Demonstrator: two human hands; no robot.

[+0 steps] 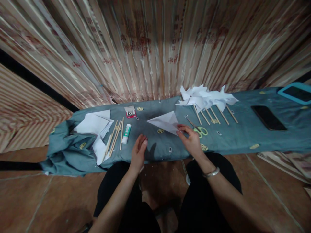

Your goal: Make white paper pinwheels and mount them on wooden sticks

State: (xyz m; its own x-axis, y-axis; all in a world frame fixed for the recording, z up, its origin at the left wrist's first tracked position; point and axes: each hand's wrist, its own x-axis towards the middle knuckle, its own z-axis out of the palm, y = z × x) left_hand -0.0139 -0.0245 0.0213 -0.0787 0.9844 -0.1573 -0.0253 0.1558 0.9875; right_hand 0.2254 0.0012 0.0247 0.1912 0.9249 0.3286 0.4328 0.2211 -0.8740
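Between thumb and fingers, my right hand [189, 137] pinches one corner of a creased white paper sheet [165, 122], whose narrow point faces left. My left hand [139, 151] is off the paper, with its fingers loosely extended and nothing visible in it. Just left of that hand stands or lies a glue stick [126, 133] with a green label. Yellow-green scissors [201, 131] lie beside my right hand, partly behind its fingers. A small red and white box [130, 112] of shiny metal pins sits behind the glue stick.
Several wooden sticks [116, 137] and white paper sheets [93, 123] lie at the left. Several paper pinwheels [206, 97] on sticks overlap at the back right. Further right are a dark phone [268, 118] and a blue-framed device [282, 91]. Grey-green cloth [155, 152] covers the narrow table.
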